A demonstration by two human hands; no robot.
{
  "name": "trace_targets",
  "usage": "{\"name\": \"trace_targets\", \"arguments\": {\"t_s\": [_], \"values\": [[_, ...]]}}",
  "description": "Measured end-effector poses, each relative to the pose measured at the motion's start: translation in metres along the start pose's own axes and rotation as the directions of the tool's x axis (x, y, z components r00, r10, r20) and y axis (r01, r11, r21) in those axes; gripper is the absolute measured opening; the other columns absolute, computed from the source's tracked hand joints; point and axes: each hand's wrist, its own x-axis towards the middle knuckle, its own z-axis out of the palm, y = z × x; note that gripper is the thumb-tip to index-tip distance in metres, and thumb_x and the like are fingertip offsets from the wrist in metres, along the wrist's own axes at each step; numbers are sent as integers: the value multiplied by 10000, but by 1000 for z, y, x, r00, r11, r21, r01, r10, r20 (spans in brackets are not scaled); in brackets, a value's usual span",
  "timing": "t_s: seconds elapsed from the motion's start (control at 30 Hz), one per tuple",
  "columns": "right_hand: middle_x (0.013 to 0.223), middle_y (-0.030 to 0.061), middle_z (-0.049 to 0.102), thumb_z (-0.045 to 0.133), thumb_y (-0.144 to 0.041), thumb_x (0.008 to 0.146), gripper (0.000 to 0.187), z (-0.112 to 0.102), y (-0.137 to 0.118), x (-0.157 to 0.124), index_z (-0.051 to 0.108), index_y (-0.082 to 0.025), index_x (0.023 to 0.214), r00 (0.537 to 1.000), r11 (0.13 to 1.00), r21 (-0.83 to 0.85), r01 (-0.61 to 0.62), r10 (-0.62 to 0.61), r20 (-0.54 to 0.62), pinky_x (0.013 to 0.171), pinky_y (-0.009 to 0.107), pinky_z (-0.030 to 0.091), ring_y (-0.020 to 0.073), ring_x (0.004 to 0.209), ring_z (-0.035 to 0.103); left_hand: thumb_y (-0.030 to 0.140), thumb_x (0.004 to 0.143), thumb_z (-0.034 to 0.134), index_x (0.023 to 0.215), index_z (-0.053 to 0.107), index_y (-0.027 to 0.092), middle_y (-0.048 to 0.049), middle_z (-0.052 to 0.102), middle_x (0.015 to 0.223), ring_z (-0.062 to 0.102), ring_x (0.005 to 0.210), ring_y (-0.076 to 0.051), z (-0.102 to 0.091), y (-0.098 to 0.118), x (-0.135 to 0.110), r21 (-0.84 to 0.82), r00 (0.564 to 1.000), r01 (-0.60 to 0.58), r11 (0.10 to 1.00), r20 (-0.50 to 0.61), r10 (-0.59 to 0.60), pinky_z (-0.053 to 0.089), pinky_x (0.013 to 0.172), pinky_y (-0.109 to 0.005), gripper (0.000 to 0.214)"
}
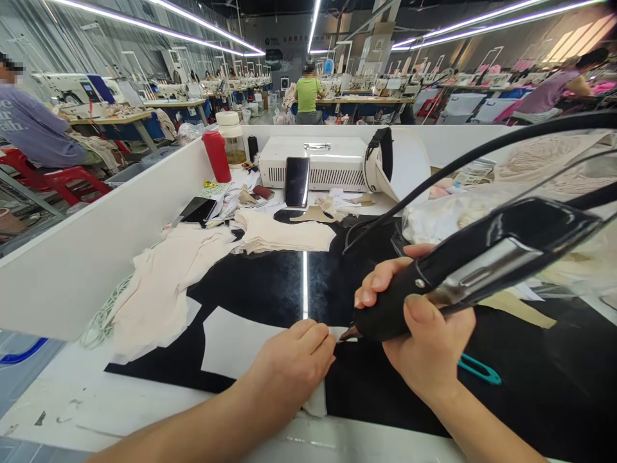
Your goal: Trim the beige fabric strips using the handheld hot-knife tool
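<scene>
My right hand point(429, 334) is wrapped round a black corded hand tool point(501, 251) with a silver lever and a small copper-coloured tip. The tip points left and meets the narrow end of a white cut fabric piece point(236, 341). My left hand point(294, 360) is closed with fingers pinched on that narrow end, just left of the tip. The piece lies flat on a black sheet point(250, 289) that covers much of the table. Under my right wrist, a teal looped item point(482, 370) shows only in part. My left fingertips hide some of the fabric.
Pale pink cut pieces lie in stacks point(284, 233) and a loose heap point(168, 276). Behind stand a phone point(297, 181), a vented white box point(332, 151), a red cup point(216, 157) and a jar point(234, 141). Plastic bags point(434, 222) sit right; a white side panel point(87, 257) borders the left.
</scene>
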Motion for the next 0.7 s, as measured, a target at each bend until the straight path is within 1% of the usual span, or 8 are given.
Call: {"name": "trace_targets", "arguments": {"t_s": [0.07,0.2,0.43,0.53,0.63,0.7], "values": [[847,-42,747,1015,-562,917,488,0,1,-2,724,-318,1222,1000,1000,-16,-3,3,5,563,338,629,193,619,718,89,1237,450,1122,682,154,-70,762,1041,785,950,-221,2,0,-1,7,1000,-2,1000,5,2,685,823,-354,267],[852,-49,745,1001,-522,943,449,0,1,-2,724,-315,1230,1000,1000,-26,-6,6,3,587,333,639,180,632,717,86,1237,443,1127,694,145,-63,756,1019,780,935,-220,3,-1,-1,16,1000,-8,1000,19,8,685,826,-355,281],[819,-44,724,1043,-506,888,457,-6,-3,3,760,-311,1189,997,999,3,39,-38,-61,558,328,642,182,604,703,65,1225,454,1122,701,137,-65,758,1027,775,934,-219,1,-1,-1,-2,1000,12,1000,13,-12,693,849,-351,277],[823,-42,741,1051,-501,884,459,-8,-2,3,771,-308,1193,998,999,5,32,-32,-53,560,319,641,183,615,711,55,1216,457,1121,703,128,-67,757,1023,776,925,-223,2,-1,-2,-6,1000,8,1000,17,-8,700,841,-356,274],[824,-44,744,1040,-501,898,450,-9,-1,1,763,-312,1198,998,999,-17,33,-33,-48,569,333,643,190,617,715,45,1209,461,1115,703,135,-63,759,1018,771,912,-221,0,-2,0,-11,1000,2,1000,24,-2,703,827,-353,275],[832,-41,741,1019,-506,920,436,-9,0,1,754,-312,1207,999,999,-39,23,-25,-44,576,344,643,193,621,716,6,1188,452,1152,703,135,-64,769,1040,776,935,-219,-2,-2,0,-14,1000,-4,1000,12,4,708,862,-348,285]]}}
